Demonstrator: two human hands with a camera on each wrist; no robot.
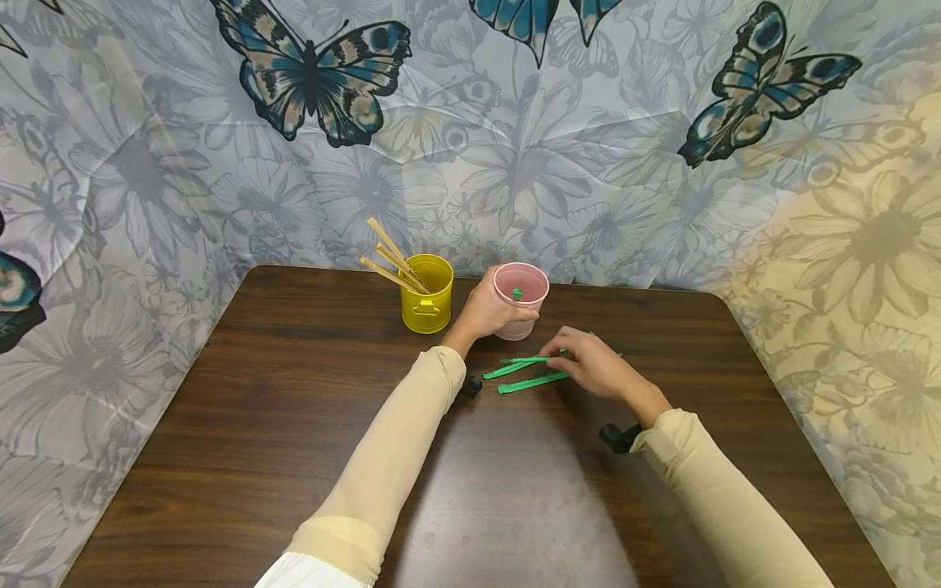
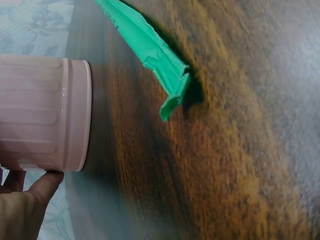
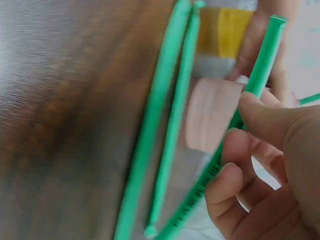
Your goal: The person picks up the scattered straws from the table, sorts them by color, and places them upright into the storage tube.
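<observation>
My left hand (image 1: 485,309) grips a pink ribbed cup (image 1: 515,331) by its side near the table's far edge. A bit of green (image 1: 518,294) shows inside the cup. To the right and nearer, my right hand (image 1: 591,366) pinches a slim green paper wrapper (image 3: 266,57) with printed letters between thumb and fingers. Two more green wrappers (image 3: 150,115) lie side by side on the table below that hand. In the left wrist view, one wrapper (image 2: 145,45) has a torn, crumpled end, close to the cup's base.
Left of the cup stands a yellow bucket (image 1: 426,314) with several wooden chopsticks (image 1: 397,263) leaning out of it. The dark wooden table (image 1: 243,441) ends at a butterfly-patterned cloth (image 1: 470,180) hanging behind. Black wrist mounts (image 1: 620,438) sit low over the tabletop.
</observation>
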